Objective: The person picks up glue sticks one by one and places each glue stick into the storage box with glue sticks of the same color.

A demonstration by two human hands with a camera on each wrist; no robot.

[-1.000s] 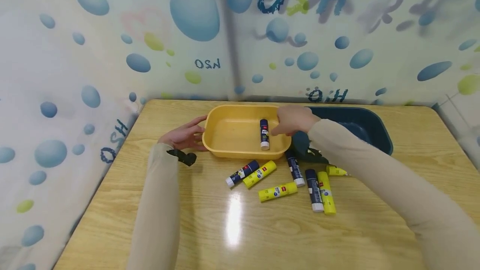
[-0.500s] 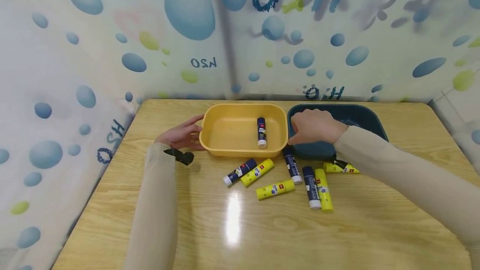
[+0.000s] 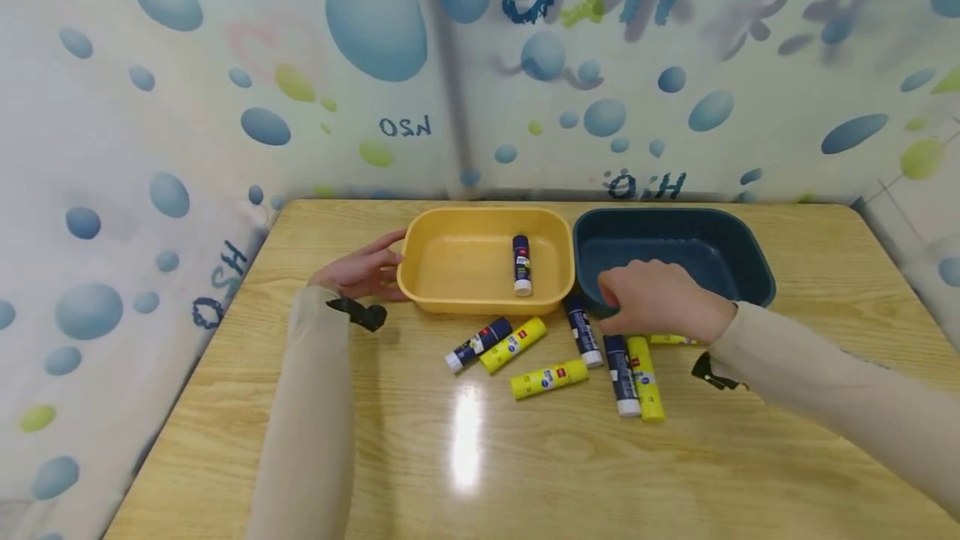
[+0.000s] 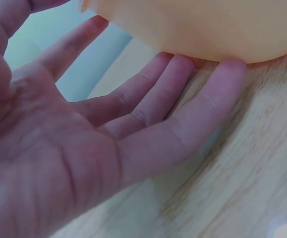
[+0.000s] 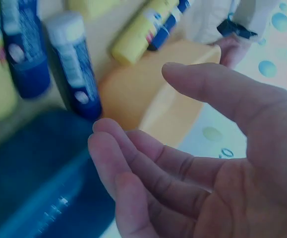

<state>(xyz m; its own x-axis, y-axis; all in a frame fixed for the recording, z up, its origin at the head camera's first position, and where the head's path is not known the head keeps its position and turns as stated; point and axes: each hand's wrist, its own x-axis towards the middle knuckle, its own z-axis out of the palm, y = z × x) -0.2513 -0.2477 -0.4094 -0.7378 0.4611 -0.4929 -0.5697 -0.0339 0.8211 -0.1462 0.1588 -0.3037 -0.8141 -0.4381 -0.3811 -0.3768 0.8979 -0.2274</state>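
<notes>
My left hand (image 3: 360,272) rests its fingertips against the left side of the yellow plastic tub (image 3: 442,307); in the left wrist view the fingers (image 4: 158,134) are extended and meet its lower wall. One navy glue stick (image 3: 522,265) with a white end lies inside that tub. Over the front rim of the dark blue tub (image 3: 731,240) hovers my right hand (image 3: 667,302), holding nothing. The right wrist view has its thumb apart from its bent fingers (image 5: 153,173). Nearest to it are a navy glue stick (image 5: 74,64) and, in the head view, another navy glue stick (image 3: 622,375).
In front of the tubs lie a yellow glue stick (image 3: 550,379), a navy and a yellow one side by side (image 3: 513,345), and a yellow one (image 3: 646,377) on the right. Another yellow stick (image 3: 671,339) is partly covered by my right hand. A patterned curtain (image 3: 300,65) hangs behind the table.
My right hand has left the yellow tub, where the navy glue stick stays, and has moved right and toward me over the blue tub's front edge. My left hand keeps its place.
</notes>
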